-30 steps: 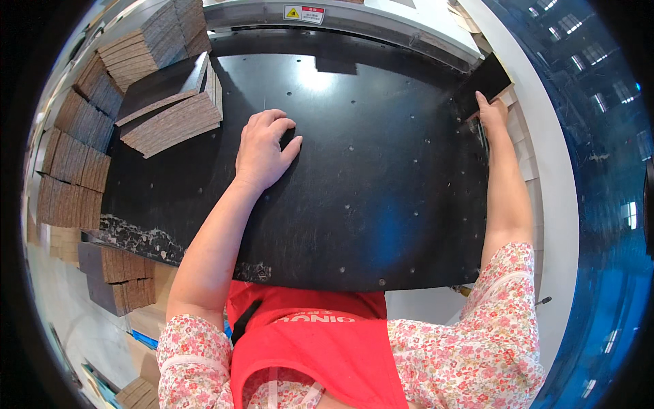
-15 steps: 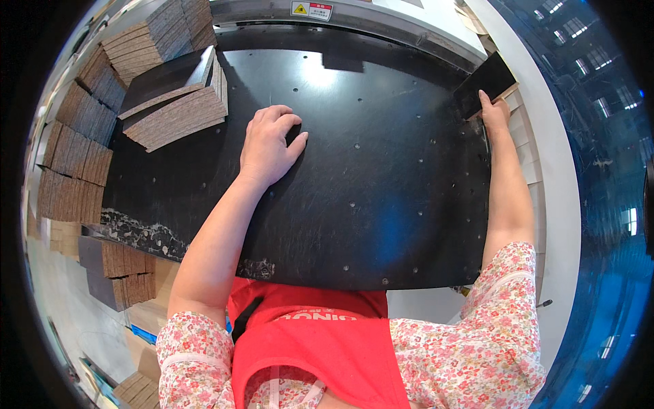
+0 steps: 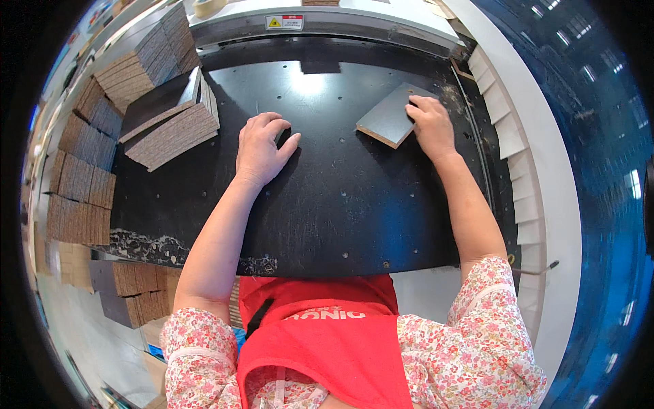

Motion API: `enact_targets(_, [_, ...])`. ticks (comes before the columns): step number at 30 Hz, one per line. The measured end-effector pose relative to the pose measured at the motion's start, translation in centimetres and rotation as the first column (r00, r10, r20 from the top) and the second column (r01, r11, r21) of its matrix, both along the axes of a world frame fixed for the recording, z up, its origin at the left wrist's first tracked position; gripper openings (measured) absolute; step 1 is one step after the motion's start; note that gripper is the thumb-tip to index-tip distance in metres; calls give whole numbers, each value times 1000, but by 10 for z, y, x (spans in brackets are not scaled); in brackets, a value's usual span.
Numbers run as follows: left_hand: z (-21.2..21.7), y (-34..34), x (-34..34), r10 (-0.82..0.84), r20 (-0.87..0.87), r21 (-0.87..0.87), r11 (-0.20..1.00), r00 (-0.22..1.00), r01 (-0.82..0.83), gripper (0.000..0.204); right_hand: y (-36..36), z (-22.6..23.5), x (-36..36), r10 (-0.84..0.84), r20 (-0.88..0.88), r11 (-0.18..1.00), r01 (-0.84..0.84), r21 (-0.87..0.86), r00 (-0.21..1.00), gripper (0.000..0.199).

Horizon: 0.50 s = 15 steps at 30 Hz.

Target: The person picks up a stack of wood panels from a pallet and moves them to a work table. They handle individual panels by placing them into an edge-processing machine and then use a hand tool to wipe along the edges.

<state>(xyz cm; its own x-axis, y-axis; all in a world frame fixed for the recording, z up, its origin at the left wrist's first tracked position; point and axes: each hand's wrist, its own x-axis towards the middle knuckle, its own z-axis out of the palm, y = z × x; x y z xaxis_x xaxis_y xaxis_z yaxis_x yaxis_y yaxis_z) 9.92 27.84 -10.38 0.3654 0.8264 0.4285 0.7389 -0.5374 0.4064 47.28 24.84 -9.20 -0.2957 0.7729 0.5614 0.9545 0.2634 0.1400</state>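
Observation:
My right hand (image 3: 433, 127) grips the right edge of a small dark-faced particleboard panel (image 3: 392, 112). The panel is held over the black tabletop (image 3: 327, 198), its raw brown edge facing me; whether it touches the surface I cannot tell. To the left, my left hand (image 3: 262, 148) rests on the tabletop with loosely bent fingers and the thumb apart. Nothing is visibly held in it. A short stack of similar panels (image 3: 174, 133) sits at the table's left, its top panel tilted up.
Taller stacks of particleboard pieces (image 3: 82, 191) line the left side, with more panels (image 3: 133, 293) lower down beside the table. Along the far edge runs a pale machine beam (image 3: 381, 26) with a warning label. White overlapping flaps (image 3: 507, 129) border the right side.
My right hand has brought the panel leftward from the table's far right edge, and the panel now lies flatter. My left hand has stayed in nearly the same place. The view has shifted slightly.

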Motion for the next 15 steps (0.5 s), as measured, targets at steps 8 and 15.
enact_targets(8, [7,-20,50,-80,-35,50,995,996,82,56,-72,11,-33,-158,-193,987,162,2,968,32])
enact_targets(15, [15,-48,137,-51,-216,-127,992,975,24,101,-272,-18,-64,-262,-475,949,313,29,840,35])
